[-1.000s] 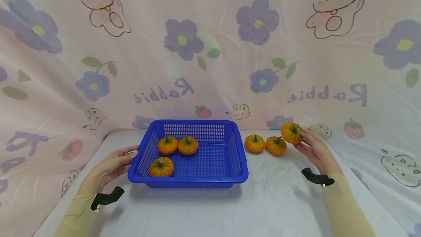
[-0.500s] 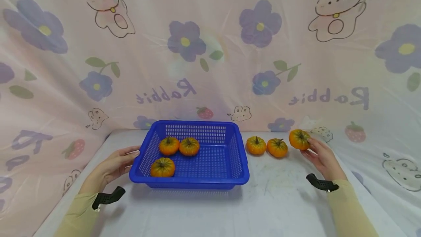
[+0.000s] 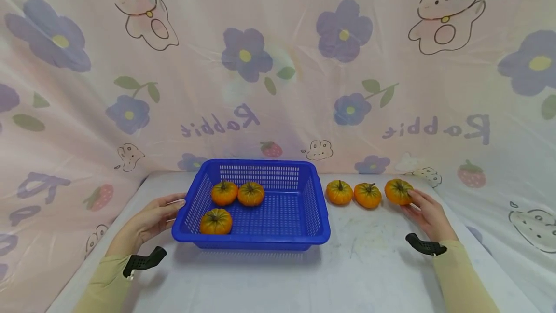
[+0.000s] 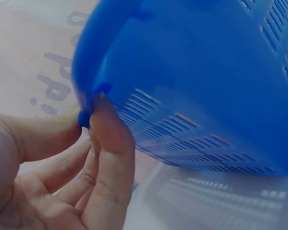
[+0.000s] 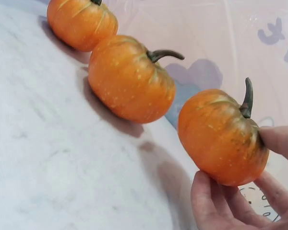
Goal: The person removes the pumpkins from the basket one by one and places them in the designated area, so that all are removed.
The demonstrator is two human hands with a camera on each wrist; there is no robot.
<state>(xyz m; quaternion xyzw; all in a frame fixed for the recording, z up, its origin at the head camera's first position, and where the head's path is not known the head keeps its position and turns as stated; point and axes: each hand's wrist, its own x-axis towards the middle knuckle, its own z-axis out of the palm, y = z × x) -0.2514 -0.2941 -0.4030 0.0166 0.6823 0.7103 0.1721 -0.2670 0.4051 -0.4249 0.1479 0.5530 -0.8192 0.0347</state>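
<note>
My right hand [image 3: 427,214] holds a small orange pumpkin [image 3: 398,192] with a dark stem, thumb near the top and fingers underneath, as the right wrist view shows. Left of it, two more small pumpkins stand on the table in a row, the nearer pumpkin [image 5: 131,79] and a farther pumpkin [image 3: 339,192]. At the left, my left hand [image 3: 152,219] pinches the rim of a blue plastic basket [image 4: 91,62] between thumb and fingers. Three pumpkins lie in that basket, one pumpkin [image 3: 215,221] at the front left and two side by side behind it.
The white table [image 3: 278,284] carries everything. A pale curtain [image 3: 295,95] printed with flowers and rabbits hangs close behind and along both sides. The basket's right wall [image 3: 318,202] stands just left of the row of pumpkins.
My right hand has moved right and lowered its pumpkin toward the table, at the right end of the row. The left hand stays on the basket rim. The view has shifted slightly.
</note>
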